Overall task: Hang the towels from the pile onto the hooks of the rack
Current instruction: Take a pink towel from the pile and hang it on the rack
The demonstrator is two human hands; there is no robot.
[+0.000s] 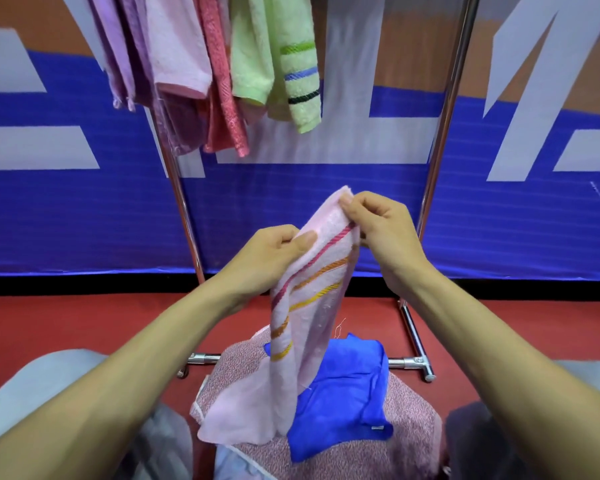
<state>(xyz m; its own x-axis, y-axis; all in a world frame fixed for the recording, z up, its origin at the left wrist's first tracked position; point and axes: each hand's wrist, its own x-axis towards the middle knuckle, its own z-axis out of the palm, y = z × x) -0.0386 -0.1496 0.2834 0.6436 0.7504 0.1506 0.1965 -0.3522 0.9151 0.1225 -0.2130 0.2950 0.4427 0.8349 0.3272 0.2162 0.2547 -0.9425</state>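
Both hands were grasping the pale pink striped towel (312, 306) at mid-frame. The left hand (271, 258) pinched its edge at nine o'clock, and the right hand (381, 233) pinched the top corner at one o'clock. The towel's lower end draped onto the pile at six o'clock, where a blue towel (343, 393) lay on a speckled pink towel (409, 434). At twelve o'clock a coral towel (222, 98) and a green striped towel (300, 81) hung among others on the chrome rack (442, 143).
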